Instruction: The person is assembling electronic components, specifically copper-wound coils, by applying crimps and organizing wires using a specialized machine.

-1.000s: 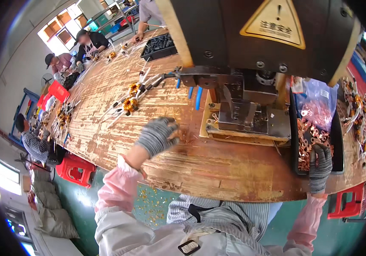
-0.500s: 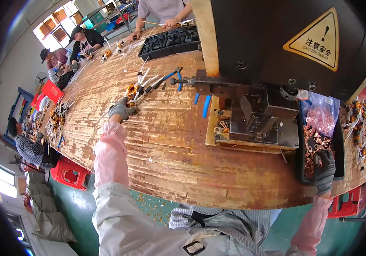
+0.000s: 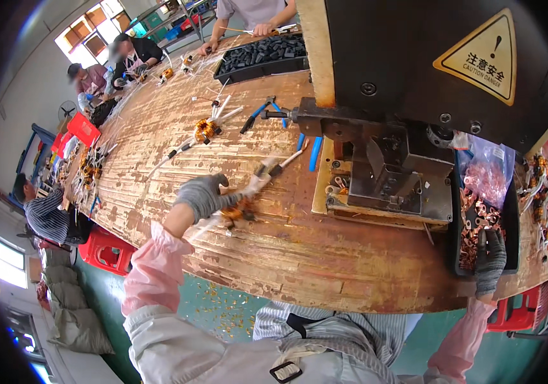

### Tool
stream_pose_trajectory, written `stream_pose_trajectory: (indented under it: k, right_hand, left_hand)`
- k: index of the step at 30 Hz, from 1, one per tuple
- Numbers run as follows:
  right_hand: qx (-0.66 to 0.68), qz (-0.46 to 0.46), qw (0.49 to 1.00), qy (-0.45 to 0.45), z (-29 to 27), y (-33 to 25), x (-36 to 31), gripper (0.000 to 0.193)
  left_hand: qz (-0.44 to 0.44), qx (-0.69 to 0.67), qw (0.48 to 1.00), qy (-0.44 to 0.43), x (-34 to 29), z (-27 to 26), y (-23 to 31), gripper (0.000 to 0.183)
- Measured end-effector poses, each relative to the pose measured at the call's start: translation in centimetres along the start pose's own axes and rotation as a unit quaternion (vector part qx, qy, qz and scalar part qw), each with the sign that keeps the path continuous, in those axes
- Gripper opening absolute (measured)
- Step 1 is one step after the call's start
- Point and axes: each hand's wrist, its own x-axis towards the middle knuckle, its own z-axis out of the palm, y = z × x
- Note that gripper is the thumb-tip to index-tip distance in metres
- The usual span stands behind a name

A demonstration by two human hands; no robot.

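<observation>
Fingers of the nearer left hand point(image 3: 200, 196) pinch the coil point(image 3: 240, 210) rightward, long axis near-left to far-right; whether the right hand point(image 3: 491, 261) pinches, I cannot tell

Daylight blows out parts of the far-left window point(image 3: 92, 33) and the near-left window point(image 3: 2, 251). The green floor point(image 3: 111, 307) shines at left. Motion smears the wired coil point(image 3: 239, 211); 2 far heads point(image 3: 122, 46) look blurred. Fisheye distortion bows the tabletop point(image 3: 325, 269).
</observation>
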Motion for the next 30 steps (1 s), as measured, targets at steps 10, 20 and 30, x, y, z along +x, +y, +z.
stream_pose_trajectory:
  k: [10,20,30]
  right_hand:
    - [0.012,0.053,0.998,-0.029,-0.5,-0.4,0.7,0.010]
    - [-0.006,0.141,0.989,-0.046,-0.1,0.3,0.5,0.013]
    - [0.044,0.104,0.994,-0.004,-0.2,0.6,-0.2,0.015]
  left_hand:
    - [-0.114,0.078,0.975,0.172,15.5,-0.6,-6.3,0.062]
    - [-0.120,-0.004,0.984,0.133,20.2,2.1,-10.7,0.066]
    - [-0.098,-0.058,0.982,0.149,5.5,3.7,-11.4,0.048]
